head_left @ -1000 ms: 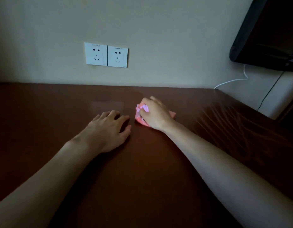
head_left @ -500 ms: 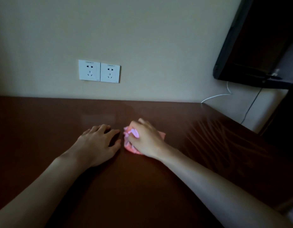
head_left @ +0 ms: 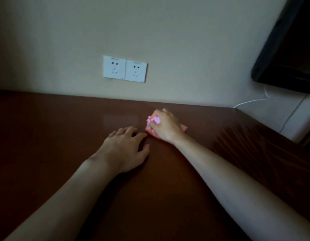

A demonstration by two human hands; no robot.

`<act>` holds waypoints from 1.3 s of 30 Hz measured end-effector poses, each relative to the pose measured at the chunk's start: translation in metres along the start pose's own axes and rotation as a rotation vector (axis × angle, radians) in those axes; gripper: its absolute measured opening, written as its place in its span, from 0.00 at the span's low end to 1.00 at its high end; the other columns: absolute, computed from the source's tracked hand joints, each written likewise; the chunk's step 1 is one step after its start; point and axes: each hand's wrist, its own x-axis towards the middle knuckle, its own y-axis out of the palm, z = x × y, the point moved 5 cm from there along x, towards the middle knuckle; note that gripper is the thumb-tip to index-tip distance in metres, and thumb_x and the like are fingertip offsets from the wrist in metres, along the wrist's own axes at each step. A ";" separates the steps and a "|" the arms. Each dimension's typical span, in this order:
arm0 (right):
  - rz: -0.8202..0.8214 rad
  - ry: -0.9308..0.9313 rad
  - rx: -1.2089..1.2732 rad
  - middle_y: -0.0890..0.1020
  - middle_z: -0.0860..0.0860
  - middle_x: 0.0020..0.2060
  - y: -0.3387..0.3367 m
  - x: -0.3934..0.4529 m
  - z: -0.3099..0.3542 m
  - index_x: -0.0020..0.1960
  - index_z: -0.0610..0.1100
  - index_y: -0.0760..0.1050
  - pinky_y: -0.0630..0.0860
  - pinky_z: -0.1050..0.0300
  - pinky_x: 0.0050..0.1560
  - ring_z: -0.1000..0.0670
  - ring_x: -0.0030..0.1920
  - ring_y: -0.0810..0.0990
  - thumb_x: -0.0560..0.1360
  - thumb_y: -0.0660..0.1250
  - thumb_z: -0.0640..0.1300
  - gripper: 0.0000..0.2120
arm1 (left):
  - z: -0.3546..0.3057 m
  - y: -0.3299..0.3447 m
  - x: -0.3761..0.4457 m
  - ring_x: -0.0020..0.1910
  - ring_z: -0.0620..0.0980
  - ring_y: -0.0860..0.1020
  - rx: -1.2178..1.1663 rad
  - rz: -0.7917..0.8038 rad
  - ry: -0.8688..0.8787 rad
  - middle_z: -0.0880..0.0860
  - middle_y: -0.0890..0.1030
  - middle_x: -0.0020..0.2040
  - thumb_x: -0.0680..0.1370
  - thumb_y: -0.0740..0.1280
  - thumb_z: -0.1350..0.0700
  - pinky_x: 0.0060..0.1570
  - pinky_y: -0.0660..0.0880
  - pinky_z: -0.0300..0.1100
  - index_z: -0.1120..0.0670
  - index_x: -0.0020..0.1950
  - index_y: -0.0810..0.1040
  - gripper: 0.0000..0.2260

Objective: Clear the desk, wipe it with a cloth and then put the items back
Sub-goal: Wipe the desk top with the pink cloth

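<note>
Right now the pink cloth [head_left: 151, 126] sits bunched on the table [head_left: 46, 127], toward the back edge and a little right of centre, below the wall sockets [head_left: 125, 69]. My right hand [head_left: 165, 126] is the working grip: fingers curled down and clamped on the cloth, pressing it to the wood. A corner of the cloth pokes out on the hand's far side. My left hand [head_left: 126, 150] lies flat just beside it, fingers spread, palm down, holding nothing.

I see no items anywhere on the visible tabletop, so I judge I am in the wiping step.

Risks from here:
- Cloth is wadded, not spread. Only a small patch can be touching the wood, so I could leave unwiped bands between strokes.
- Left hand lies close to the cloth. A stroke leftward would run into it, or skip the patch under that palm.
- Room is dim. I cannot see dust or smears, so missed areas will not show.
- White cable [head_left: 249, 101] hangs near the back right corner, beneath a dark screen [head_left: 289, 49]. A wide stroke that way could snag it.
</note>
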 end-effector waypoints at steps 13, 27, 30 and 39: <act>0.041 0.075 0.055 0.76 0.44 0.52 0.002 0.008 -0.002 0.54 0.46 0.77 0.65 0.54 0.48 0.40 0.58 0.76 0.78 0.66 0.53 0.12 | 0.002 0.004 0.002 0.77 0.53 0.60 0.010 0.018 0.018 0.50 0.62 0.78 0.81 0.51 0.36 0.74 0.58 0.51 0.41 0.79 0.62 0.26; 0.042 -0.113 0.112 0.75 0.53 0.46 -0.034 -0.082 0.017 0.45 0.53 0.74 0.74 0.51 0.48 0.47 0.51 0.77 0.74 0.66 0.59 0.10 | 0.006 -0.001 -0.008 0.80 0.52 0.54 -0.065 0.069 0.001 0.48 0.57 0.82 0.81 0.53 0.35 0.76 0.52 0.49 0.39 0.80 0.59 0.27; 0.022 -0.055 0.078 0.78 0.48 0.47 -0.020 -0.045 0.008 0.48 0.48 0.78 0.75 0.50 0.50 0.43 0.53 0.78 0.74 0.69 0.55 0.11 | 0.005 0.000 -0.006 0.79 0.53 0.56 -0.055 0.050 0.017 0.49 0.58 0.81 0.81 0.52 0.36 0.76 0.54 0.50 0.40 0.80 0.60 0.27; 0.040 0.084 0.049 0.86 0.44 0.51 0.041 0.089 -0.018 0.49 0.46 0.83 0.74 0.55 0.47 0.43 0.54 0.83 0.73 0.68 0.52 0.12 | 0.007 0.001 0.001 0.73 0.56 0.64 -0.035 -0.037 0.040 0.53 0.67 0.74 0.81 0.54 0.37 0.70 0.62 0.54 0.45 0.75 0.68 0.25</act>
